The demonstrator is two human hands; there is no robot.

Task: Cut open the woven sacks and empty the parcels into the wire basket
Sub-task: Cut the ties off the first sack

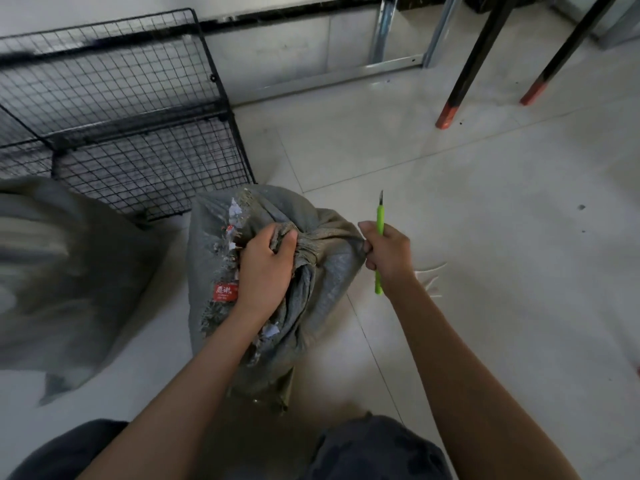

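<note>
On floor (467,209): left hand (266,268) grips woven sack (337,271) neck; right hand (389,254) grips green knife (380,216); red label (225,292), white writing illegible.

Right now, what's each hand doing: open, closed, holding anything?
Left hand: closed, gripping the bunched neck of the woven sack.
Right hand: closed around the green knife, blade pointing up.

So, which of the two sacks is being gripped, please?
The middle sack, bunched in the left hand; the right hand holds a green knife. The far-left sack is untouched.
</note>
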